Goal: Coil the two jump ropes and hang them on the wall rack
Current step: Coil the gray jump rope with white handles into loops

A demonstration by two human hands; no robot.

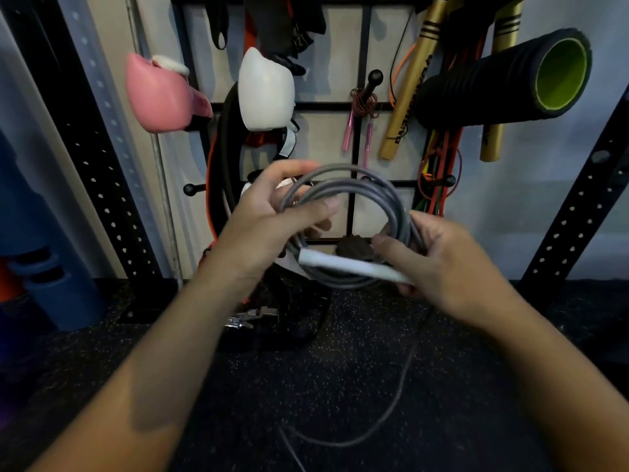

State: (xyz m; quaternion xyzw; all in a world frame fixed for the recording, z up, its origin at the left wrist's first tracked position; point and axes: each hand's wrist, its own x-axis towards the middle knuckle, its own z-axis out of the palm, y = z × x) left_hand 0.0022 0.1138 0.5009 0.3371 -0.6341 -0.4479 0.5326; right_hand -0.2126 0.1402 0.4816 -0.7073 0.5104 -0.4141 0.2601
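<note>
While my left hand (272,212) pinches the grey jump rope (354,192) coil's loops, one rope with pink handles (357,127) already hangs on the wall rack (360,103) above. My right hand (439,264) grips coil and white handle (354,267); a tail still trails below on the floor (476,403).

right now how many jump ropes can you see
2. The grey jump rope is partly coiled in the left hand and right hand; the pink jump rope hangs on the wall rack. Others may be hidden.
</note>
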